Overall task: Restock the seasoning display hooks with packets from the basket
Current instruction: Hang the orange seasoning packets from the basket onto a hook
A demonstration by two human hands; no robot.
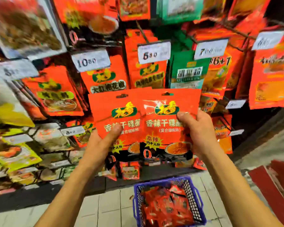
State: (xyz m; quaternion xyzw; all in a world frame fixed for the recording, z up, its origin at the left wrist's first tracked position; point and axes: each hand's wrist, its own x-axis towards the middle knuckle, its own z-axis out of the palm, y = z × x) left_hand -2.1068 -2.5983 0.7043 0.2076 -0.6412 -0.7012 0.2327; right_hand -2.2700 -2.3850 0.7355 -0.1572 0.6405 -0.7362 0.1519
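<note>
Wall of hanging stock fills everything beyond the hands: the display rack (156,38) is packed with red and green packets on hooks, price tags clipped in front, blurred at the edges. Directly above the hands hang a red packet tagged 10.80 (105,79), another under a 6.80 price tag (154,52), and a green packet (187,76) just right of that. The rows sit tight together, their lower edges almost meeting the tops of the held packets.

Down below the wrists, on the pale tiled floor (105,205), stands the blue basket (193,202), its mesh walls framing a heap of red packets. Bare tile lies open to the left of it, between the forearms.

Now the hands, both raised side by side in front of the rack. Left hand (102,141) grips the left packet (118,108), thumb pressed across its front, fingers hidden behind. Right hand (198,128) grips the right packet (164,112) by its right edge, thumb on the front. The right packet overlaps the left one's right edge. Both are upright, hang holes at the top, top edges just beneath the hanging rows.
</note>
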